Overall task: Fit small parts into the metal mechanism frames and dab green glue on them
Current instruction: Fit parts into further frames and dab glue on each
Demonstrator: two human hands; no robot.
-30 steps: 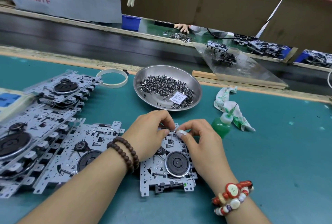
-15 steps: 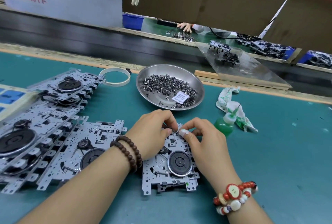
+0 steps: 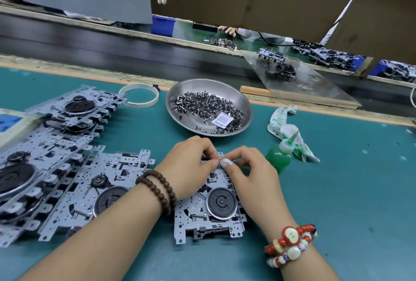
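A metal mechanism frame [image 3: 209,217] with a black round wheel lies on the green mat in front of me. Over its far edge my left hand [image 3: 191,165] and my right hand [image 3: 249,172] meet, fingers curled, fingertips pinching at a small part that is hidden between them. A steel bowl [image 3: 245,109] just beyond holds several small dark parts and a white slip. The green glue bottle [image 3: 279,156] lies on the mat right of my right hand, nozzle pointing up and away.
More mechanism frames [image 3: 74,181] are spread and stacked at the left. A white ring [image 3: 139,96] lies left of the bowl, and a stained rag [image 3: 290,127] behind the bottle. A dark conveyor [image 3: 112,55] runs along the back; another person's hand [image 3: 229,30] works beyond it.
Both hands stay pinched at the frame's far edge; the fingertips have drawn slightly closer together. The view has shifted a little.
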